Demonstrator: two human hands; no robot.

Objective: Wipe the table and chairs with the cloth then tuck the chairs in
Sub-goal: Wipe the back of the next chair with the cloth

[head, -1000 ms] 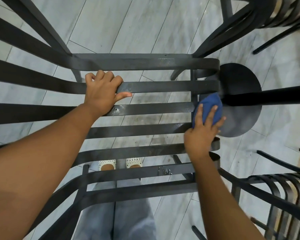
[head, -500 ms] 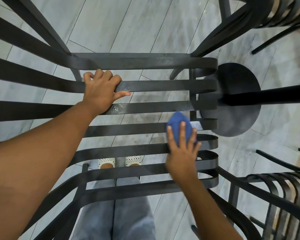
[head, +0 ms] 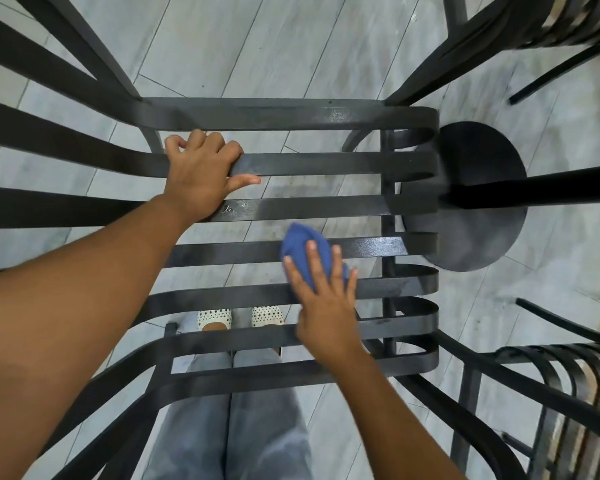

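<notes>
Chair-wiping under way: right hand (head: 324,306) presses the blue cloth (head: 303,252) flat-fingered on a middle seat slat (head: 222,252) while the left hand (head: 201,171) grips a far slat; remaining slats, seemingly other chairs, and tucking in remain.

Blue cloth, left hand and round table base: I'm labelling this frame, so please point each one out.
Blue cloth (head: 300,247): head view, on the bunched fabric above the fingertips.
Left hand (head: 201,174): head view, on the back of the hand gripping a chair slat.
Round table base (head: 478,237): head view, on its bare lower disc.
</notes>
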